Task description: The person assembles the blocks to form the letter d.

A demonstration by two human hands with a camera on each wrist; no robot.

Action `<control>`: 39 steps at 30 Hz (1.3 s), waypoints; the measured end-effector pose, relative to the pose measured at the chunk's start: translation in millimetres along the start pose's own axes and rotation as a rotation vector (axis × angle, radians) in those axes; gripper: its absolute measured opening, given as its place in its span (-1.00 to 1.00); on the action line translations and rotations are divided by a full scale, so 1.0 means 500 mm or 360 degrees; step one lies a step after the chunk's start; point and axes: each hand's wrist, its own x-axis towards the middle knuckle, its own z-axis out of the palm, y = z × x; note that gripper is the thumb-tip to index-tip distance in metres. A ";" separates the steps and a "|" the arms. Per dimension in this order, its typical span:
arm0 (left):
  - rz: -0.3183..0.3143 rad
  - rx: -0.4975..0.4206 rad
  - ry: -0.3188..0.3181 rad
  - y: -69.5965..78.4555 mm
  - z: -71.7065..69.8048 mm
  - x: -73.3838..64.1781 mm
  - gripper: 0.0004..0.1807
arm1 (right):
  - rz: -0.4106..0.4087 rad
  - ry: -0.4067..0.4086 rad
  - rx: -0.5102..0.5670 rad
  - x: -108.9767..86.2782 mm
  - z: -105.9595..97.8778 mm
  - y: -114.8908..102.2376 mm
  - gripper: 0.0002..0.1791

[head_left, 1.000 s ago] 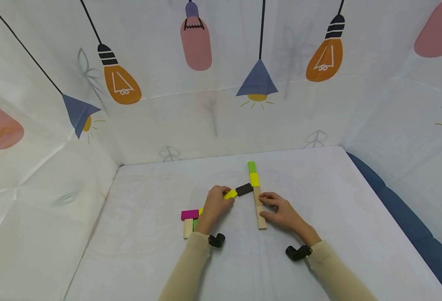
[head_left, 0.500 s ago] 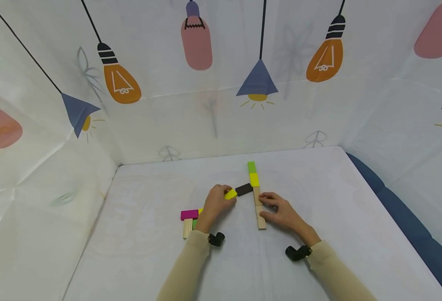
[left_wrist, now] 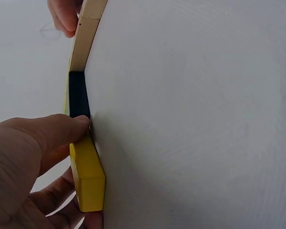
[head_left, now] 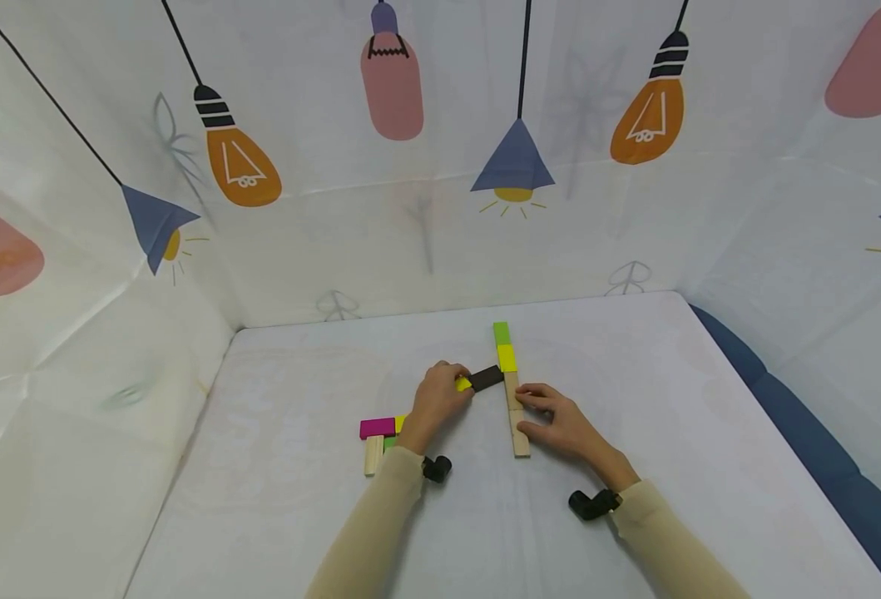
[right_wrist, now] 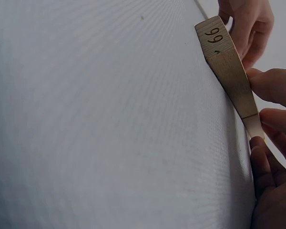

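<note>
My left hand [head_left: 440, 395] pinches a yellow block [left_wrist: 88, 167] between thumb and fingers, the thumb tip lying over the joint where it meets a black block [head_left: 487, 378]. That black block slants up to a straight row of blocks: two plain wooden ones [head_left: 520, 437] at the near end, then a yellow one [head_left: 507, 358] and a green one [head_left: 502, 333] at the far end. Beside the plain blocks, my right hand [head_left: 560, 424] rests its thumb and fingertips against their right side. In the right wrist view, the near plain block [right_wrist: 229, 71] shows engraved digits on its end.
Left of the left forearm lies a small cluster: a magenta block [head_left: 376, 428], a plain wooden one [head_left: 374, 455], and green [head_left: 389, 443] and yellow [head_left: 400, 423] ones partly hidden. Printed white sheeting [head_left: 425, 241] surrounds the white tabletop [head_left: 260, 499].
My left hand has shifted slightly up and right along the yellow block, covering more of it, its thumb now at the black block's end. My right hand has stayed put.
</note>
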 end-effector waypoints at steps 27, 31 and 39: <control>0.0065 0.0103 -0.0011 0.008 0.001 0.022 -0.63 | 0.0026 -0.0010 0.0049 -0.001 -0.003 -0.008 -0.43; 0.0052 0.0101 -0.0017 0.010 0.001 0.024 -0.60 | 0.0040 -0.0015 0.0057 0.000 -0.003 -0.007 -0.42; 0.0027 -0.0024 -0.0053 -0.002 -0.011 0.016 -0.45 | 0.0025 -0.0016 0.0042 -0.001 -0.003 -0.006 -0.42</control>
